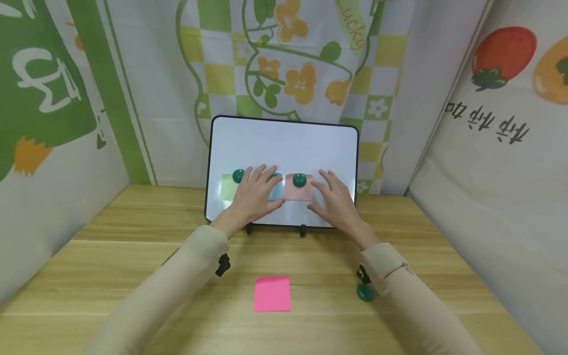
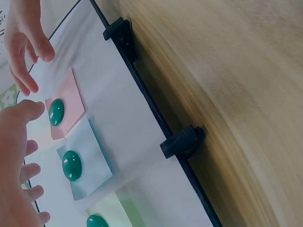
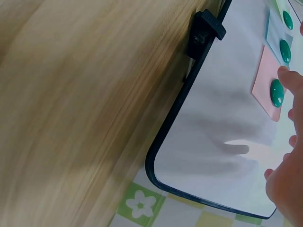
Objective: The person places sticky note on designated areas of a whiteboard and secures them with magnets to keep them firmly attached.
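A whiteboard [image 1: 266, 143] stands tilted on the table, with green [image 1: 228, 190], blue [image 2: 97, 168] and pale pink [image 1: 293, 194] sticky notes in a row. On each note sits a round green magnet [image 1: 299, 180]. My left hand [image 1: 254, 195] hovers before the blue note, fingers spread and holding nothing; it hides part of that note in the head view. To the right of the pale pink note is my right hand [image 1: 336, 202], its fingers also spread with nothing in them. Whether fingertips touch the board I cannot tell.
Nearer on the wooden table [image 1: 319, 315] lies a bright pink sticky note [image 1: 272, 294]. One loose green magnet [image 1: 366, 293] lies beside the right forearm. Black stand clips [image 2: 182, 142] grip the board's lower edge. Printed cloth [image 1: 288, 74] hangs behind it.
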`<state>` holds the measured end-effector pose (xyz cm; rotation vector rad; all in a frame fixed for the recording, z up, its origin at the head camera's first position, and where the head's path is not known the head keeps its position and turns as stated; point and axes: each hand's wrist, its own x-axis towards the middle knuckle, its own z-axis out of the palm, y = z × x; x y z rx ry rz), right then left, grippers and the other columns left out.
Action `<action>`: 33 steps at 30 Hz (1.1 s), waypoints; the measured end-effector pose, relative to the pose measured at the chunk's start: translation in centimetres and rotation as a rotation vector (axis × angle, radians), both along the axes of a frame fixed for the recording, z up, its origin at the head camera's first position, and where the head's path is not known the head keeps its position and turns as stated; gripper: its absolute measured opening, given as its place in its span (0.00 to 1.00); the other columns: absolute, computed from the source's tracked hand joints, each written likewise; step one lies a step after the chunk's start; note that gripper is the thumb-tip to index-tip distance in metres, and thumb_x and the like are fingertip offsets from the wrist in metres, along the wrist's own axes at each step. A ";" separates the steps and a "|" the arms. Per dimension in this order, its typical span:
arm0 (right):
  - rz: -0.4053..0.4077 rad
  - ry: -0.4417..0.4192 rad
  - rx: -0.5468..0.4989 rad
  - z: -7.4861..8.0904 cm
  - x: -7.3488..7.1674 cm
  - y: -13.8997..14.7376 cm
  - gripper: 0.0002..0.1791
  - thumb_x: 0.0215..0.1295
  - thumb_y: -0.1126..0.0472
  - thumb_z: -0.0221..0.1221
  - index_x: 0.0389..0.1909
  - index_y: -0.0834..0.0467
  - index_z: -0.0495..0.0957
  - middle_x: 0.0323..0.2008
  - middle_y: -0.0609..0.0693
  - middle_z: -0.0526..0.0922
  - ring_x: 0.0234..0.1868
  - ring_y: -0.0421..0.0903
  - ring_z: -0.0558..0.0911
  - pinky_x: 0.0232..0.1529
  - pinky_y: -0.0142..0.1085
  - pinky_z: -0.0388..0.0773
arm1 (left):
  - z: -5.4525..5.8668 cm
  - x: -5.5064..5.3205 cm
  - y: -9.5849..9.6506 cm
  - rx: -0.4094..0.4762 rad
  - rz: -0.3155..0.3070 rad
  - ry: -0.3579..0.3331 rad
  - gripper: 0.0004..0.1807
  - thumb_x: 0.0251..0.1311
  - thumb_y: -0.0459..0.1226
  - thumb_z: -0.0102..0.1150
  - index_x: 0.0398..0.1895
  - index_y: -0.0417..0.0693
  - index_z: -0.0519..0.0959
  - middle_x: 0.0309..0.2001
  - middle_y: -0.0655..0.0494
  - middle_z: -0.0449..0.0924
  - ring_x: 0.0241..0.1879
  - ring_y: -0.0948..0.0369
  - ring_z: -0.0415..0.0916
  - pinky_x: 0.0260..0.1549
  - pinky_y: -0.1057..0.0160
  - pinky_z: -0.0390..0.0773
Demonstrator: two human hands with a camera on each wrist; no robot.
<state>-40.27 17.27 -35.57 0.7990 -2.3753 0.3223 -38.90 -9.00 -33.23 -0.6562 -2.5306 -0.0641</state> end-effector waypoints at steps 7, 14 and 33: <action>-0.003 -0.062 0.011 -0.2 1.0 0.8 0.41 0.57 0.43 0.70 0.67 0.58 0.71 0.76 0.60 0.59 0.77 0.63 0.55 0.74 0.60 0.55 | -1.3 1.1 -1.3 0.118 -0.061 0.011 0.30 0.63 0.57 0.58 0.64 0.53 0.76 0.72 0.50 0.67 0.73 0.44 0.60 0.72 0.36 0.55; -0.017 -0.164 0.049 -0.2 2.2 1.6 0.41 0.56 0.41 0.69 0.68 0.56 0.71 0.76 0.58 0.58 0.78 0.62 0.51 0.74 0.63 0.53 | -1.5 2.4 -1.6 0.136 -0.126 0.031 0.28 0.62 0.56 0.60 0.60 0.51 0.78 0.69 0.50 0.71 0.71 0.44 0.64 0.70 0.36 0.58; 0.045 -0.157 0.129 -1.2 5.0 3.8 0.41 0.53 0.44 0.72 0.66 0.57 0.72 0.74 0.63 0.61 0.76 0.70 0.52 0.71 0.67 0.54 | -2.7 4.4 -2.2 0.092 -0.168 -0.147 0.27 0.63 0.58 0.59 0.59 0.53 0.79 0.70 0.51 0.71 0.72 0.46 0.63 0.72 0.40 0.58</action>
